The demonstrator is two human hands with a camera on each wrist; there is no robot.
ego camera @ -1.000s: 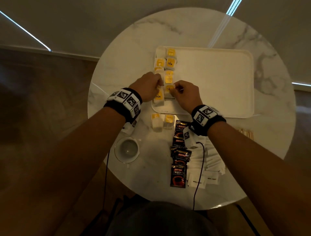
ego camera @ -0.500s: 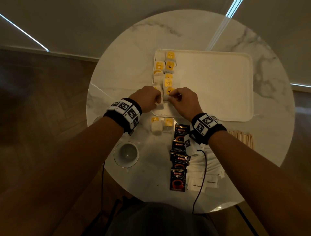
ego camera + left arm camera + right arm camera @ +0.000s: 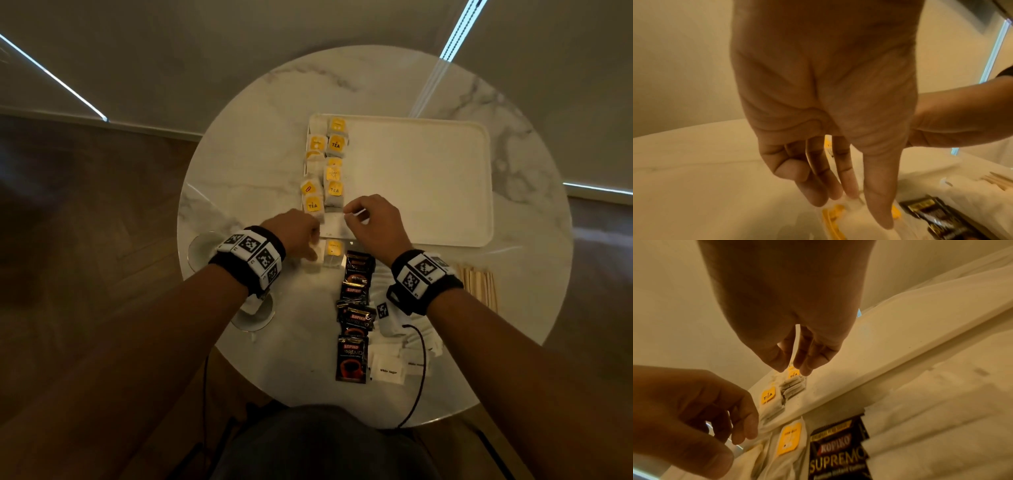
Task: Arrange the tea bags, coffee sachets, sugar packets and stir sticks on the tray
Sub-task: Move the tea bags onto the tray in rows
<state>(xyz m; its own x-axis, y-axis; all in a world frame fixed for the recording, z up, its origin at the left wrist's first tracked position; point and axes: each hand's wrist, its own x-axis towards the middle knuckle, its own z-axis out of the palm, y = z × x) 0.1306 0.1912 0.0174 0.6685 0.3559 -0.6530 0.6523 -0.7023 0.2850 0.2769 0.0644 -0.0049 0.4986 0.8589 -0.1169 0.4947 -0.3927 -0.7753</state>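
Note:
The white tray carries two columns of yellow-tagged tea bags along its left side, also seen in the right wrist view as tea bags. Two loose tea bags lie on the table just before the tray's near-left corner. My left hand reaches down to them, its straight fingers touching one loose tea bag. My right hand hovers over the tray's near edge, fingers loosely together and holding nothing. Coffee sachets, sugar packets and stir sticks lie on the table.
A white cup stands on the round marble table under my left wrist. A black cable runs from the right wristband over the sugar packets. Most of the tray right of the tea bags is bare.
Both hands drew back toward me from the tea bag columns. My left hand left the tray and came down onto the loose tea bags on the table. My right hand now hovers with nothing in it.

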